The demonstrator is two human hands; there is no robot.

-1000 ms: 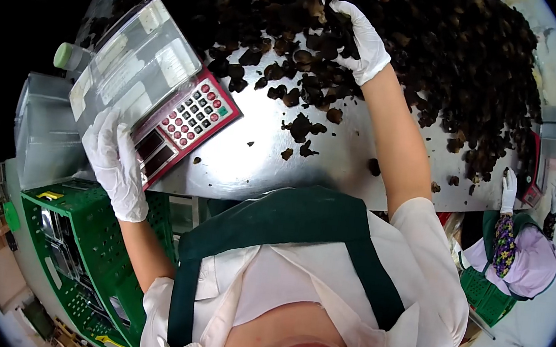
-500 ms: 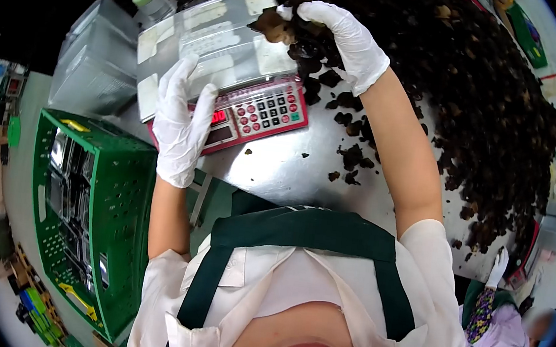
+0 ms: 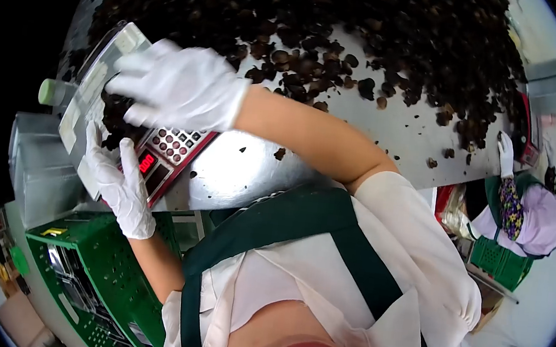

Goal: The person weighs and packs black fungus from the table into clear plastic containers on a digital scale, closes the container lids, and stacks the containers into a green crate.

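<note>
Near the left corner of the table point(image 3: 243, 180), a clear container point(image 3: 83, 112) is set on a red-edged scale point(image 3: 174, 145); some dark, flat pieces point(image 3: 116, 110) are held in it, and red digits are lit on the scale's display point(image 3: 147, 162). Over the container, the right hand point(image 3: 182, 87) is stretched across from the right, white-gloved and blurred; its fingers are extended and slightly parted, but whether anything is gripped by them cannot be told. By the container's near side, the left hand point(image 3: 122, 187) is placed, also gloved; its thumb and forefinger are held well apart, with nothing seen pinched between them.

Along the far side of the table, a broad heap of similar dark pieces point(image 3: 296, 2) is spread; loose bits are scattered towards the near edge. Beside the container, a green-lidded jar point(image 3: 58, 93) and clear tubs point(image 3: 41, 169) are placed; at the right end, a co-worker's gloved hand point(image 3: 505, 155) is seen near a second red scale point(image 3: 532, 136).
</note>
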